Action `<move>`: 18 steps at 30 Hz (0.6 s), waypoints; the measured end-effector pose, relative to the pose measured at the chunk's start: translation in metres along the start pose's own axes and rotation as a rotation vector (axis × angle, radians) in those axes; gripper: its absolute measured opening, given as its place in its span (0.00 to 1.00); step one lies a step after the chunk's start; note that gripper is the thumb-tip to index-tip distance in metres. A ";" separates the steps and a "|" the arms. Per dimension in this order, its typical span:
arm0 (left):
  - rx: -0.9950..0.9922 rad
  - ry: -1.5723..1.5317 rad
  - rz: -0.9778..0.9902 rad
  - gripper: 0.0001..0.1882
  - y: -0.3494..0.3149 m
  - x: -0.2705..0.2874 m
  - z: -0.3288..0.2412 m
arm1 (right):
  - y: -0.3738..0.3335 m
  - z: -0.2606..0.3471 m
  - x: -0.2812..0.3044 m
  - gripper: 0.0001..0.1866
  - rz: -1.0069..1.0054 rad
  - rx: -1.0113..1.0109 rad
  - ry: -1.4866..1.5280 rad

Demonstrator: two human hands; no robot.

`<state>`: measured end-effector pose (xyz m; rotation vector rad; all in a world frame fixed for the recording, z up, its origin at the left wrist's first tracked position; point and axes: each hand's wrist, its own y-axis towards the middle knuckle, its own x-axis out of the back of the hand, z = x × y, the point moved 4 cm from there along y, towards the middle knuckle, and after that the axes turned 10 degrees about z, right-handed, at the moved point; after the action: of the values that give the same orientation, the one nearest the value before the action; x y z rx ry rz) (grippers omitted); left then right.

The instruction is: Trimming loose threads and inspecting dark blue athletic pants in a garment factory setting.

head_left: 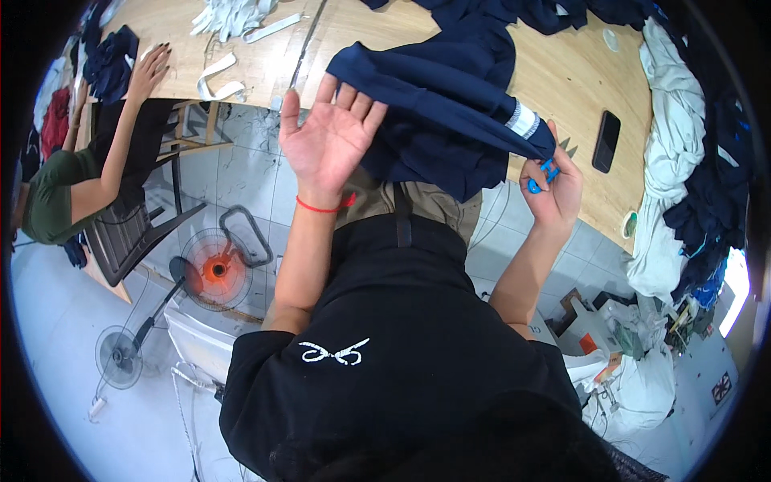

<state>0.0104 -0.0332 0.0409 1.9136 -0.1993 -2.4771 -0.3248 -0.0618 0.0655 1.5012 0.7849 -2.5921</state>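
A navy blue garment (434,104) stretches between my two hands and hangs over the table's front edge. My left hand (325,149) is palm up with fingers apart, their tips touching the underside of the cloth's left end. My right hand (558,189) is closed around small blue-handled scissors (548,173); two pointed grey blades stick out past its fingers. The garment's right end, with a white stitched band (524,122), lies against that hand's fingers. Whether they also pinch the cloth, I cannot tell.
On the wooden table (586,88) lie a black phone (606,141), white strips (219,78) and dark cloth. White fabric (671,145) drapes over the right edge. A co-worker's hand (150,71) rests on the table at left. Fans (215,267) and a dark chair (132,229) stand below.
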 end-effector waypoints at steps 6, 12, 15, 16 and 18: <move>0.039 0.673 -0.551 0.24 -0.016 0.013 -0.021 | -0.005 -0.001 -0.021 0.12 -0.113 0.161 -0.446; -0.172 2.036 -0.359 0.09 0.021 -0.039 0.006 | -0.014 -0.005 -0.063 0.08 -0.097 0.207 -0.804; 0.173 1.958 0.105 0.12 0.053 -0.054 0.061 | -0.013 -0.006 -0.072 0.09 0.025 0.105 -0.933; 0.141 2.055 0.335 0.13 0.062 -0.054 0.076 | -0.013 -0.005 -0.076 0.09 0.034 0.105 -0.936; 0.334 2.053 0.668 0.15 0.073 -0.051 0.098 | -0.017 -0.003 -0.089 0.08 0.150 0.161 -1.123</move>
<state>-0.0764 -0.0923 0.1221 2.5999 -0.8445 0.4361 -0.2804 -0.0643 0.1446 -0.0496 0.2914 -2.7721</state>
